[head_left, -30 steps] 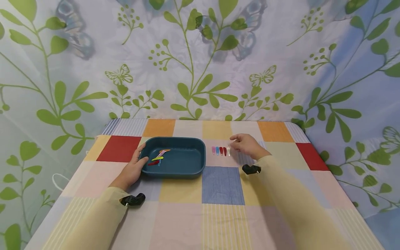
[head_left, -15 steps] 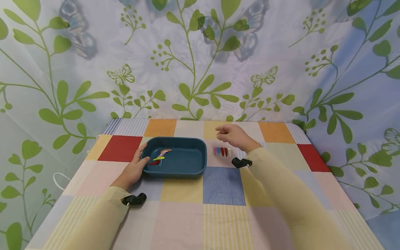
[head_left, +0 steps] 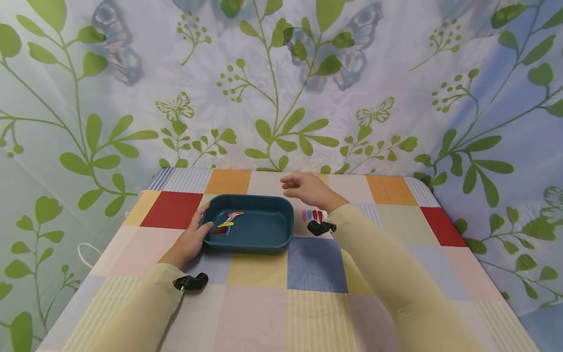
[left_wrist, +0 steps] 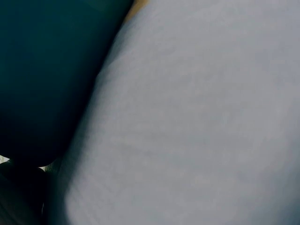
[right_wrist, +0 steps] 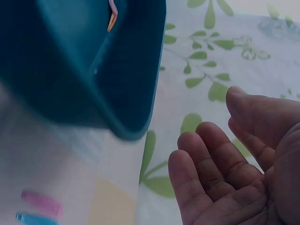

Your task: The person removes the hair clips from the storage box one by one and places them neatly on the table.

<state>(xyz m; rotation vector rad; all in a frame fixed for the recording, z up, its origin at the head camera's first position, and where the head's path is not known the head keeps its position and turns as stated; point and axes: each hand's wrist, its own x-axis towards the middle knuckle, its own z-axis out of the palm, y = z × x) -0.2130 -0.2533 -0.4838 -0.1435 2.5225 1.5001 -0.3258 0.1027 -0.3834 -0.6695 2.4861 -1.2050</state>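
A dark teal tray (head_left: 264, 228) stands on the table with several snap hair clips at its left end, among them a yellow clip (head_left: 226, 225) and a red clip (head_left: 219, 230). My left hand (head_left: 191, 240) grips the tray's left end, thumb at the rim and fingers along the outside. Above the tray's far right corner hangs my right hand (head_left: 306, 188), fingers loosely bent; the right wrist view shows its palm bare. To the tray's right lies a row of clips: a pink clip (head_left: 304, 213), a blue clip (head_left: 310, 214), two red ones and a white one, partly covered by the wrist camera.
A patchwork cloth (head_left: 255, 313) covers the table. Behind it hangs a leaf-patterned curtain (head_left: 198, 127) along the far edge. Each sleeve carries a black wrist camera (head_left: 191, 282). A white cord (head_left: 83, 254) loops at the table's left edge.
My right hand has moved left, from beside the row of clips to over the tray's far right corner. My left hand keeps its hold on the tray. The view has shifted slightly.
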